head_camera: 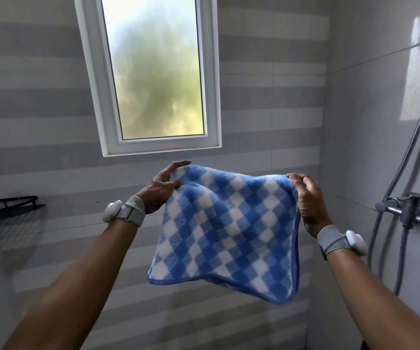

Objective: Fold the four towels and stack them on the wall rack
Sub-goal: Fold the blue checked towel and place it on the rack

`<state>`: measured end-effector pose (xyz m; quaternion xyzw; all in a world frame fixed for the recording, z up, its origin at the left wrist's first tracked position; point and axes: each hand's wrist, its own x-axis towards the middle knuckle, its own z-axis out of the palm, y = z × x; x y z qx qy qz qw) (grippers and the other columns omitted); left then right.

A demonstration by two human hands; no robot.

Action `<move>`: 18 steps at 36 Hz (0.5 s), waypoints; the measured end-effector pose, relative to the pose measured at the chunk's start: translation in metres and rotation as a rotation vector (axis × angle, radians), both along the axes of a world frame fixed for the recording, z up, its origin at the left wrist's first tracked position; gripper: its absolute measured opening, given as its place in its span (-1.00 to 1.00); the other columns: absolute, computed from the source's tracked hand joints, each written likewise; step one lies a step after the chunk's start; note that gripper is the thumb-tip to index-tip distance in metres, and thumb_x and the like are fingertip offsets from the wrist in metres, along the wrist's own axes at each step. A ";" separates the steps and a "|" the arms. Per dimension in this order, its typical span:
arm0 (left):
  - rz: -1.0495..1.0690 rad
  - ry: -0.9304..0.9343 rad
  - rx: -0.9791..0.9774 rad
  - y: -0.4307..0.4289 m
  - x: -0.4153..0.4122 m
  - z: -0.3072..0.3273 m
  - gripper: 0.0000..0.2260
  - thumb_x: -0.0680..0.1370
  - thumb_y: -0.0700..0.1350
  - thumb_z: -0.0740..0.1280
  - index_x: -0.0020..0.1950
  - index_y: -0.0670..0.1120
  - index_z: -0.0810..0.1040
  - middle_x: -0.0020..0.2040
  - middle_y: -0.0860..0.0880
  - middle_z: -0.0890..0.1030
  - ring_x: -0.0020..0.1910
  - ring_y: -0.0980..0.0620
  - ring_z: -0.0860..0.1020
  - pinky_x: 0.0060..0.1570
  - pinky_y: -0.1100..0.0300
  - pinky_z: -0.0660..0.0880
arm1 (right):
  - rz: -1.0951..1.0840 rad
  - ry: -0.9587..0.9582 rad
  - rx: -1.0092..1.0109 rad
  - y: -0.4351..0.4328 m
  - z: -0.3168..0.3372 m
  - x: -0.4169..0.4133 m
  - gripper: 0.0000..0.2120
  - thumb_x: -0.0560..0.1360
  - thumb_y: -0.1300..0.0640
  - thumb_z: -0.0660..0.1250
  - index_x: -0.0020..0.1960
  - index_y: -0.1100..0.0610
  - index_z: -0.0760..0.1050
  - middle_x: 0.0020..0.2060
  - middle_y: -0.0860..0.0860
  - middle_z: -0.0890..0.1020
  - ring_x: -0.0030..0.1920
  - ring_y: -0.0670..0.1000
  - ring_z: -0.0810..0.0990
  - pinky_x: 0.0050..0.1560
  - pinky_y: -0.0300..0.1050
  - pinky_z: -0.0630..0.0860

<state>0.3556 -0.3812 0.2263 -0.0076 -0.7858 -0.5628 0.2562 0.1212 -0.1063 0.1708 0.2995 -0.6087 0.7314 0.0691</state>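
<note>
1. In mid-air below the window (151,72), in front of the striped wall: the towel (226,231), blue-and-white check, hanging from its top edge and touching nothing but the hands.
2. Pinched at the top left corner by the left hand (162,188), thumb and fingers closed on the cloth.
3. Pinched at the top right corner by the right hand (310,203), fingertips curled over the hem; sagging a little between the two grips.
4. Probably doubled already, judging by a second layer peeping out under the lower edge; hard to be sure.
5. Well apart to the left, fixed to the wall: the rack (12,205), dark, its top not visible from this low angle. No other towels in view.
6. Most likely fault: layers sliding out of line at the next fold, for want of any flat surface under such plush cloth, leaving a crooked, bulky packet.
7. Also possible: a corner slipping from a fingertip-only pinch during a regrip, then a drop to the floor.
8. Worth watching on the right: tap (406,210) and hose (403,160) near the right hand, apt to snag a swinging corner.
9. At the rack itself: seemingly small shelf, so loose folds apt to slump or slide off once stacked.
</note>
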 end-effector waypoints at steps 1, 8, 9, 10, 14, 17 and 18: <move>-0.005 0.004 0.009 -0.001 0.000 -0.001 -0.54 0.63 -0.33 0.19 0.50 -0.03 0.31 0.31 -0.24 0.49 0.11 -0.18 0.60 0.02 0.00 0.63 | -0.031 0.011 -0.014 0.001 0.001 -0.002 -0.78 0.57 -0.03 0.32 0.04 0.11 0.60 -0.03 0.05 0.68 -0.07 -0.05 0.59 0.06 -0.06 0.55; 0.093 0.034 0.163 -0.008 -0.003 -0.007 -0.49 0.55 -0.40 0.27 0.44 0.01 0.43 0.27 -0.23 0.53 0.11 -0.15 0.58 0.02 0.08 0.62 | -0.111 0.102 0.032 -0.001 0.008 -0.009 -0.86 0.53 0.22 0.36 0.05 0.05 0.61 -0.04 -0.02 0.65 -0.07 -0.06 0.59 0.04 -0.13 0.56; 0.130 0.029 0.217 -0.006 -0.005 -0.008 -0.54 0.57 -0.37 0.27 0.43 -0.03 0.44 0.23 -0.23 0.55 0.05 -0.11 0.59 -0.03 0.13 0.63 | -0.114 0.085 0.045 -0.002 0.008 -0.009 -0.79 0.53 0.22 0.35 0.14 0.05 0.60 0.03 0.00 0.64 -0.03 -0.03 0.59 0.08 -0.11 0.57; 0.166 0.012 0.277 -0.005 -0.006 -0.008 -0.59 0.58 -0.32 0.27 0.42 -0.05 0.45 0.19 -0.22 0.57 -0.02 -0.06 0.60 -0.10 0.18 0.63 | -0.122 0.066 0.059 -0.002 0.008 -0.008 -0.73 0.54 0.21 0.33 0.22 0.07 0.58 0.08 0.02 0.62 0.02 -0.01 0.59 0.13 -0.10 0.56; 0.231 -0.114 0.445 -0.004 -0.010 -0.012 -0.66 0.58 -0.13 0.36 0.35 -0.13 0.49 0.00 -0.11 0.61 -0.26 0.07 0.58 -0.35 0.26 0.56 | -0.163 0.071 0.119 -0.004 0.004 -0.011 -0.71 0.56 0.17 0.35 0.26 0.16 0.58 0.09 0.07 0.63 0.05 0.04 0.59 0.19 -0.09 0.52; 0.299 -0.120 0.477 -0.006 -0.013 -0.017 -0.71 0.59 -0.13 0.36 0.28 -0.21 0.54 -0.02 -0.14 0.64 -0.27 0.03 0.63 -0.38 0.22 0.58 | -0.200 0.109 0.135 -0.003 0.002 -0.015 -0.81 0.55 0.15 0.38 0.14 0.14 0.63 0.02 0.05 0.66 0.02 0.06 0.62 0.14 -0.07 0.57; 0.353 -0.109 0.468 -0.007 -0.015 -0.019 -0.72 0.59 -0.16 0.36 0.27 -0.23 0.55 0.04 -0.17 0.65 -0.23 0.01 0.63 -0.36 0.20 0.61 | -0.203 0.117 0.140 -0.003 0.002 -0.016 -0.85 0.54 0.16 0.39 0.10 0.12 0.63 0.00 0.04 0.66 0.00 0.05 0.62 0.11 -0.09 0.57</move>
